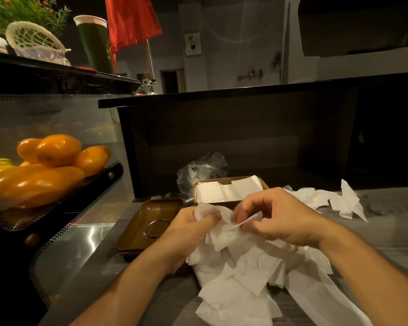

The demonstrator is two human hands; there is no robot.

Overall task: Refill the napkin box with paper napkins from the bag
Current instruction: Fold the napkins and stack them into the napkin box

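A brown napkin box stands on the grey counter just beyond my hands, with white folded napkins showing in its open top. A loose heap of white paper napkins spreads over the counter in front of me. My left hand grips the upper left of a bunch from this heap, thumb on top. My right hand pinches the same bunch from the right with curled fingers. A crumpled clear plastic bag lies behind the box.
A brown tray with a metal ring in it lies left of my hands. More crumpled napkins lie at the right. Oranges fill a perforated black basket at the left. A dark raised counter wall stands behind.
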